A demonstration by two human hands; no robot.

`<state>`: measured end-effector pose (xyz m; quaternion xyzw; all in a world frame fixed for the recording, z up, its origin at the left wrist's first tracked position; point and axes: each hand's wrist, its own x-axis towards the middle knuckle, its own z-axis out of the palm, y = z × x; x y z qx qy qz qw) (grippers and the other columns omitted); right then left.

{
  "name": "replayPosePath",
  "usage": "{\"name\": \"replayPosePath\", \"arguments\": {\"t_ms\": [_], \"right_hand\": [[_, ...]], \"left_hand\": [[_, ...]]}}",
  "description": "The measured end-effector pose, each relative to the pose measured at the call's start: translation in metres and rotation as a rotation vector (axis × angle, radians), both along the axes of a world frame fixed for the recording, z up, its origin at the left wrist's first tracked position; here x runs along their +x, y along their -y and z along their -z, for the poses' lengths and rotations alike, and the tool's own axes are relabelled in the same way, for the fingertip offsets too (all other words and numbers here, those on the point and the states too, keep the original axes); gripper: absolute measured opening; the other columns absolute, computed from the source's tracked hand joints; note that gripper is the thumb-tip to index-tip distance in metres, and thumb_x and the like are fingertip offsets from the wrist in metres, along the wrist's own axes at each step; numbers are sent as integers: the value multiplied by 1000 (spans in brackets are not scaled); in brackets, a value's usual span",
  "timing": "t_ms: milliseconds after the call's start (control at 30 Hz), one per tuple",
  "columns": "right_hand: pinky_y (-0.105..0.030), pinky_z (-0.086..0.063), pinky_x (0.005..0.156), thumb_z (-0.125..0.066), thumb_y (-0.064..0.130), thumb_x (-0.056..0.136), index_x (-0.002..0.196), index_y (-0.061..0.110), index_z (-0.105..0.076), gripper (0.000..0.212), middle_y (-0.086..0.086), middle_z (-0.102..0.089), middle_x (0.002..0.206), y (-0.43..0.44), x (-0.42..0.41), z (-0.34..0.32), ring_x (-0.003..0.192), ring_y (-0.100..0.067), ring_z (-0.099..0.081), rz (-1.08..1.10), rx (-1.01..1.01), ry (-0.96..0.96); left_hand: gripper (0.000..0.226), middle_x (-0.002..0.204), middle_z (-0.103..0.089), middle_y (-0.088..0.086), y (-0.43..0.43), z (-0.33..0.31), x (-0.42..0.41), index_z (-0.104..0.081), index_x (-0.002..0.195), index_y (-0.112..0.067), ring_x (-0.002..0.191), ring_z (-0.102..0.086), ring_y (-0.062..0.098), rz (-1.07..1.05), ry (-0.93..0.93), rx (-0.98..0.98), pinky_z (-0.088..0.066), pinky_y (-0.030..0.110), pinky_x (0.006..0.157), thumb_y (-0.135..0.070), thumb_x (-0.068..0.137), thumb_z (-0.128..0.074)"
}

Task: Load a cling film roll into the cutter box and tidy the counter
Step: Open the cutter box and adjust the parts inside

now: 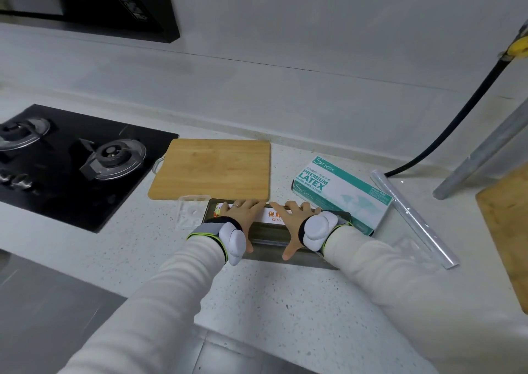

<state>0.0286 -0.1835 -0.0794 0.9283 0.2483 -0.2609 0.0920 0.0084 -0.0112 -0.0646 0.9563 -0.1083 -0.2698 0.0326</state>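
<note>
The cutter box (pixel 268 231), a long grey-green box with a white and orange label, lies across the speckled counter (pixel 285 293) in front of me. My left hand (pixel 245 216) grips its left part, fingers over the far edge and thumb on the near side. My right hand (pixel 291 225) holds the middle the same way. A cling film roll (pixel 414 219) in clear wrapping lies diagonally at the right, apart from both hands. A clear plastic piece (pixel 190 211) rests by the box's left end.
A bamboo cutting board (pixel 211 168) lies just behind the box. A latex glove box (pixel 343 193) sits at its right end. A black gas hob (pixel 71 159) is at the left, a black hose (pixel 445 122) and a wooden board (pixel 505 231) at the right.
</note>
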Motion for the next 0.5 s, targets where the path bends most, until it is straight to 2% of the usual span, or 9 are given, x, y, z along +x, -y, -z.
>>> {"name": "replayPosePath", "arguments": {"t_ms": [233, 500], "right_hand": [[-55, -35, 104, -77, 59, 60, 149, 33, -1, 120, -7, -27, 147, 0, 1, -8, 134, -37, -30, 14, 47, -23], [-49, -34, 105, -75, 64, 57, 149, 27, -7, 120, -8, -31, 146, 3, 1, -9, 132, -35, -34, -33, 82, -35]], "left_hand": [[110, 155, -20, -3, -3, -2, 0, -16, 149, -26, 141, -24, 28, 25, 17, 26, -20, 50, 116, -37, 63, -83], [110, 154, -22, -5, -3, -7, -6, -16, 149, -27, 141, -26, 27, 24, -2, 31, -19, 49, 116, -43, 63, -83]]}}
